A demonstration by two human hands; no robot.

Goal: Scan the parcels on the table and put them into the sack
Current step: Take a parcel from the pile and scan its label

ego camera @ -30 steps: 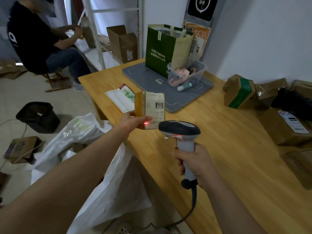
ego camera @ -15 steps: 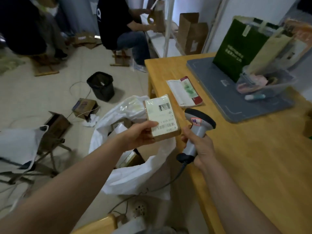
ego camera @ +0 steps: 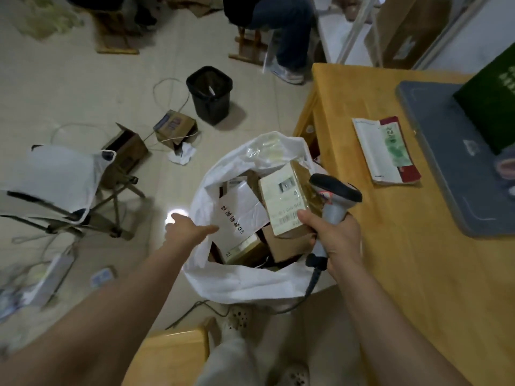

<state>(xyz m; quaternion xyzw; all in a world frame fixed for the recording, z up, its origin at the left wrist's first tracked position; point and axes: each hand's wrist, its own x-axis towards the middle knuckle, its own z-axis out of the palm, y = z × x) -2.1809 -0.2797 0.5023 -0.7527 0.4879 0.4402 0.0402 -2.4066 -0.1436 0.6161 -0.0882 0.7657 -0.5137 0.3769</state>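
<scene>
Labelled parcel (ego camera: 284,201) lay tilted in the mouth of the white sack (ego camera: 245,282), on top of other parcels (ego camera: 239,213), just beside the table (ego camera: 418,260) edge. Left hand (ego camera: 189,231) was at the sack's left rim, fingers straight and together, holding nothing. Right hand (ego camera: 337,238) had its fingers wrapped round the scanner (ego camera: 334,190) handle, thumb at the parcel's lower corner; could not tell whether it touched.
</scene>
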